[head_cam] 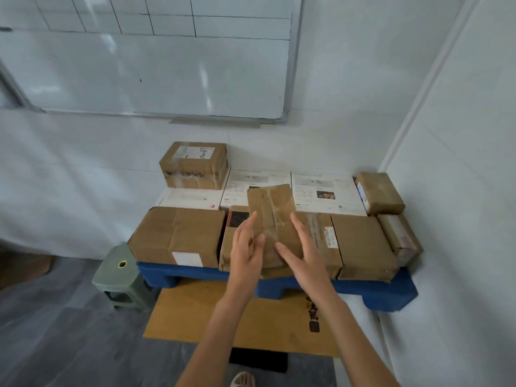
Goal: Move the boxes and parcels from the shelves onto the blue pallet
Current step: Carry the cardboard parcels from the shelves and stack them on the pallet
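A blue pallet [385, 296] stands against the white wall and carries several brown and white boxes. A flat brown taped parcel [272, 208] lies on top of the middle boxes. My left hand [247, 247] touches its left edge with straight fingers. My right hand [303, 247] lies flat against its right side, fingers straight. A large brown box [178, 233] sits at the pallet's front left, and a smaller brown box [195, 164] with a white label is stacked at the back left. No shelves are in view.
A green plastic stool [122, 275] stands left of the pallet. A flat sheet of cardboard [223, 317] lies on the floor in front. A whiteboard [153, 57] hangs above. A wall closes the right side beside small brown boxes [379, 192].
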